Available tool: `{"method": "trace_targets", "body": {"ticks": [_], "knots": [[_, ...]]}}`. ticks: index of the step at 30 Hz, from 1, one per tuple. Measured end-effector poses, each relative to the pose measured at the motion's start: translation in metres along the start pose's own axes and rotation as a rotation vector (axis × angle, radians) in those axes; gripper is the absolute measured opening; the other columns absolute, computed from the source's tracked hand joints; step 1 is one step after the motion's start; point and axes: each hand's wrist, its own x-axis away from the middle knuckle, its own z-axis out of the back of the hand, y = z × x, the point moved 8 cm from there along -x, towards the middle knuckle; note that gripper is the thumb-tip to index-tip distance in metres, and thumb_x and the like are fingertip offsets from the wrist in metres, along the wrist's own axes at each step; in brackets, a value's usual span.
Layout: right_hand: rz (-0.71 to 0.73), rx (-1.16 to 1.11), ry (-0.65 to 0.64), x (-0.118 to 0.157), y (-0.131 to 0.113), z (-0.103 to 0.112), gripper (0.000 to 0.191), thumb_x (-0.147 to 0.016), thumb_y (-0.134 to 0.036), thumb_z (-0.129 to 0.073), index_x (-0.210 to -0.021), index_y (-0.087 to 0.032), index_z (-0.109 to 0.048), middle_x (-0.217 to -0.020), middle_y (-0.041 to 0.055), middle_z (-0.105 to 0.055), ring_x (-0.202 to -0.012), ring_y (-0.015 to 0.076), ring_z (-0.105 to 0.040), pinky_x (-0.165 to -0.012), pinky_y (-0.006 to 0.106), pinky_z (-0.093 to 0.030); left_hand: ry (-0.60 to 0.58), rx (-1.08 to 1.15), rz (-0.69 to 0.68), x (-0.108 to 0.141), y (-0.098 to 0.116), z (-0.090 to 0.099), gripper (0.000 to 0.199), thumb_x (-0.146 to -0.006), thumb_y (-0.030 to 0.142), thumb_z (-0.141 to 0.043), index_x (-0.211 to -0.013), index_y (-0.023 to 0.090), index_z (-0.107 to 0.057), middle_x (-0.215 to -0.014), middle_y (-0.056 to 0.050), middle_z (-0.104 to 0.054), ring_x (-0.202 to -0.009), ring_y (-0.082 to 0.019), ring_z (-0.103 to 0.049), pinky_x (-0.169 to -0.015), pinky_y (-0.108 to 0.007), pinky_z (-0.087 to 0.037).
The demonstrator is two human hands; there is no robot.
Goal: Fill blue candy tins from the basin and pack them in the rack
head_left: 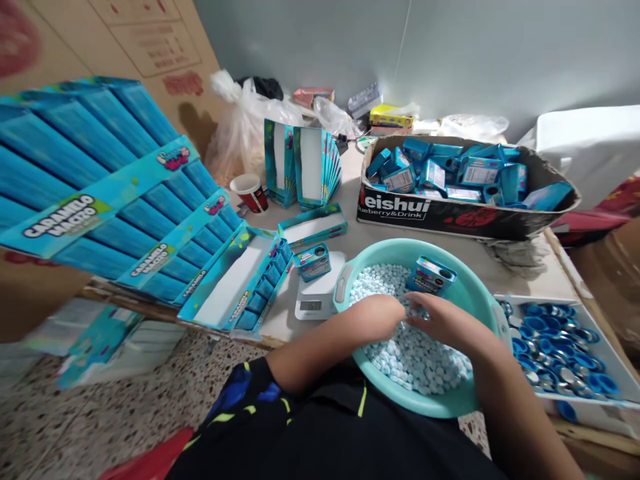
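A turquoise basin (pixel 483 297) holds many small pale-blue candies (pixel 425 363). Both of my hands are over the candies, close together. My left hand (pixel 385 317) is bent inward, its fingers hidden behind its back. My right hand (pixel 433 315) reaches in from the right, fingers curled toward the left one; what they hold, if anything, is hidden. Just beyond the right hand, a small blue candy box (pixel 431 275) with a dark round opening stands on the candies. A similar blue box (pixel 313 262) sits on a white digital scale (pixel 305 297) left of the basin.
Behind the basin, a black carton (pixel 440 223) is full of blue boxes. A white tray (pixel 613 340) of blue-and-silver caps lies right. Blue display boxes (pixel 115 193) are stacked left, with folded ones (pixel 305 160) behind. A paper cup (pixel 250 193) stands near them.
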Motion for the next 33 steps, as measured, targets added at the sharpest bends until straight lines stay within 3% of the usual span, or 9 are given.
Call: {"method": "trace_targets", "body": {"ticks": [5, 9, 16, 20, 23, 28, 33], "knots": [[0.003, -0.014, 0.003, 0.003, -0.006, 0.005, 0.046, -0.092, -0.033, -0.063, -0.136, -0.019, -0.063, -0.133, 0.0134, -0.07, -0.121, 0.0321, -0.067, -0.104, 0.046, -0.053, -0.118, -0.046, -0.002, 0.005, 0.006, 0.002, 0.017, -0.077, 0.012, -0.066, -0.089, 0.014, -0.077, -0.086, -0.012, -0.076, -0.083, -0.028, -0.074, -0.078, -0.037, -0.058], [0.011, -0.017, -0.013, 0.003, -0.008, 0.004, 0.047, -0.09, -0.03, -0.063, -0.136, -0.019, -0.064, -0.131, 0.0138, -0.071, -0.12, 0.0333, -0.067, -0.103, 0.048, -0.053, -0.112, -0.071, 0.06, 0.005, 0.002, 0.005, 0.022, -0.081, 0.014, -0.064, -0.099, 0.012, -0.077, -0.097, -0.015, -0.077, -0.089, -0.029, -0.074, -0.079, -0.036, -0.057], [0.046, -0.048, 0.027, 0.008, -0.015, 0.009, 0.043, -0.089, -0.028, -0.064, -0.131, -0.029, -0.067, -0.132, 0.0113, -0.071, -0.121, 0.0348, -0.067, -0.103, 0.048, -0.053, -0.141, -0.073, -0.022, 0.002, 0.002, 0.001, 0.028, -0.076, 0.011, -0.063, -0.097, 0.018, -0.081, -0.088, -0.009, -0.078, -0.082, -0.026, -0.073, -0.073, -0.034, -0.055], [0.064, -0.033, -0.004, 0.009, -0.021, 0.011, 0.044, -0.09, -0.028, -0.062, -0.133, -0.021, -0.065, -0.134, 0.0145, -0.07, -0.122, 0.0355, -0.066, -0.103, 0.049, -0.052, -0.07, -0.056, -0.087, 0.001, 0.004, 0.005, 0.024, -0.081, 0.013, -0.06, -0.094, 0.018, -0.08, -0.085, -0.008, -0.077, -0.077, -0.025, -0.072, -0.066, -0.032, -0.052], [0.069, -0.042, -0.022, 0.009, -0.024, 0.013, 0.039, -0.093, -0.033, -0.061, -0.129, -0.02, -0.067, -0.129, 0.0138, -0.072, -0.119, 0.0345, -0.067, -0.1, 0.048, -0.054, -0.005, -0.044, -0.153, 0.001, 0.008, 0.012, 0.023, -0.086, 0.014, -0.058, -0.094, 0.016, -0.079, -0.093, -0.009, -0.077, -0.085, -0.024, -0.073, -0.073, -0.031, -0.053], [0.059, -0.044, -0.034, 0.009, -0.022, 0.012, 0.035, -0.094, -0.035, -0.059, -0.125, -0.02, -0.068, -0.126, 0.0126, -0.072, -0.115, 0.0335, -0.068, -0.096, 0.047, -0.054, 0.058, 0.01, -0.15, 0.004, 0.002, 0.02, 0.022, -0.09, 0.013, -0.059, -0.102, 0.016, -0.077, -0.106, -0.009, -0.076, -0.1, -0.022, -0.071, -0.086, -0.03, -0.053], [0.051, 0.0, -0.04, 0.007, -0.02, 0.008, 0.033, -0.093, -0.033, -0.061, -0.122, -0.018, -0.069, -0.125, 0.0147, -0.072, -0.113, 0.0343, -0.069, -0.095, 0.046, -0.054, 0.151, 0.08, -0.177, 0.015, -0.002, 0.029, 0.021, -0.094, 0.015, -0.059, -0.107, 0.018, -0.074, -0.11, -0.008, -0.074, -0.101, -0.018, -0.07, -0.089, -0.027, -0.053]]}}
